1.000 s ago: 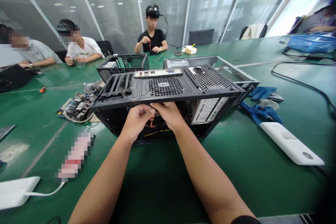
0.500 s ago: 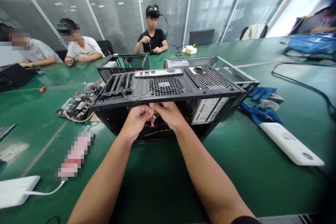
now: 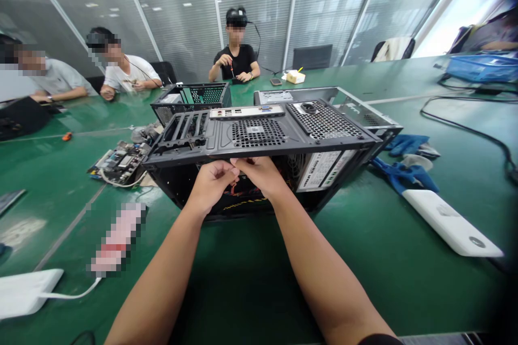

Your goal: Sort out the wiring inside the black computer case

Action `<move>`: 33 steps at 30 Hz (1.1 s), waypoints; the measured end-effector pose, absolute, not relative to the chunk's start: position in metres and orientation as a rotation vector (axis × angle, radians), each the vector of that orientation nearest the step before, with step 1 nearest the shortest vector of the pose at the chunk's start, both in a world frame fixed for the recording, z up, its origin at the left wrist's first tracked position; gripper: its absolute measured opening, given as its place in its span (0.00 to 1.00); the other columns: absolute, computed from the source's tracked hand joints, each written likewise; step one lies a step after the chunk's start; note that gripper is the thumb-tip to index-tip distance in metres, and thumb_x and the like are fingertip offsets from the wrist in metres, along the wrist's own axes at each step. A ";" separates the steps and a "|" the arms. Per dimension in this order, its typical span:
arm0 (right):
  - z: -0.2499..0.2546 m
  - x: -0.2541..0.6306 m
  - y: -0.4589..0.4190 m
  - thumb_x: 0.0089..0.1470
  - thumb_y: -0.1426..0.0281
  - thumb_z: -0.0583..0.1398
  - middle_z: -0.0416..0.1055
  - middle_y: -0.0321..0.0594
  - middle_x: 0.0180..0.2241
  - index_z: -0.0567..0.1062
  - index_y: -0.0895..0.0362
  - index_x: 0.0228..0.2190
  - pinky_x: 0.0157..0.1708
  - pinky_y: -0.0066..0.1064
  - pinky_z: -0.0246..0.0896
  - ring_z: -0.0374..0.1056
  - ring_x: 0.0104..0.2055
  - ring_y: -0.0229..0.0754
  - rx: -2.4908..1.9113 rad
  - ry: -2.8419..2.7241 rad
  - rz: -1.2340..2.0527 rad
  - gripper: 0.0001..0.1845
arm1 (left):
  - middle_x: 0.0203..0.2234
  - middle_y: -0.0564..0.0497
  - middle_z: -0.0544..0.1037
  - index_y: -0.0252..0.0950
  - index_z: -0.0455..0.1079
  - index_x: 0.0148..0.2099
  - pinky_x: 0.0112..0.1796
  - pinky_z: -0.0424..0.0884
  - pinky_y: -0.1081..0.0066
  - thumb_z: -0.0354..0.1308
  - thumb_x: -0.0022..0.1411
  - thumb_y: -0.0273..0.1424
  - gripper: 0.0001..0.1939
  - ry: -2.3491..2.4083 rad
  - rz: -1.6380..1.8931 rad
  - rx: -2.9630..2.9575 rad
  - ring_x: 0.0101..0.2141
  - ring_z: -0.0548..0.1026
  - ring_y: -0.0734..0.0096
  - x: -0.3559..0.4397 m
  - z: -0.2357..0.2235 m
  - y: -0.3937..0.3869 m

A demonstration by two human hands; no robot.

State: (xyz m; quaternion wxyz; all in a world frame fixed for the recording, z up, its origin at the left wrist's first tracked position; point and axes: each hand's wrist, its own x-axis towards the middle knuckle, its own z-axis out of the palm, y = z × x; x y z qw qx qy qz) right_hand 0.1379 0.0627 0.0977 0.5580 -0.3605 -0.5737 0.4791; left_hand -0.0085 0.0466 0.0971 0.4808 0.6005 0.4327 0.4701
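Observation:
A black computer case (image 3: 220, 143) stands in front of me with its rear panel facing up and its near side uncovered. Both hands reach into that side under the upper edge. My left hand (image 3: 212, 180) is closed, thumb against fingers, on something I cannot make out. Beside it, my right hand (image 3: 259, 172) is closed too, and the case edge and its own back hide its fingertips. Coloured cables (image 3: 243, 190) show below the hands. On the right inside the case sits a labelled power supply (image 3: 324, 170).
A circuit board (image 3: 121, 161) lies left of the case. Two more open cases (image 3: 202, 94) stand behind it. White power banks (image 3: 449, 221), blue gloves (image 3: 413, 172), a pixelated phone (image 3: 117, 240) and a blue basket (image 3: 481, 67) rest on the green table. Several people sit across and around it.
My left fingers have shifted slightly at the same spot; the right hand stays almost where it was. The case has not visibly moved.

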 end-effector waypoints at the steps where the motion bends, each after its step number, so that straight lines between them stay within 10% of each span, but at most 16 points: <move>1: 0.098 0.139 0.063 0.46 0.61 0.63 0.64 0.31 0.23 0.68 0.55 0.23 0.31 0.31 0.55 0.60 0.28 0.37 -0.875 -1.382 1.113 0.12 | 0.23 0.50 0.77 0.31 0.74 0.30 0.26 0.68 0.75 0.68 0.54 0.38 0.14 1.071 1.148 1.490 0.23 0.72 0.75 -0.009 0.097 0.047; 33: 0.105 0.144 0.058 0.49 0.66 0.58 0.65 0.32 0.22 0.66 0.55 0.21 0.30 0.32 0.53 0.61 0.27 0.37 -1.005 -1.577 0.982 0.09 | 0.21 0.51 0.75 0.32 0.72 0.27 0.28 0.66 0.73 0.65 0.57 0.37 0.14 0.974 1.131 1.532 0.24 0.71 0.74 -0.009 0.089 0.051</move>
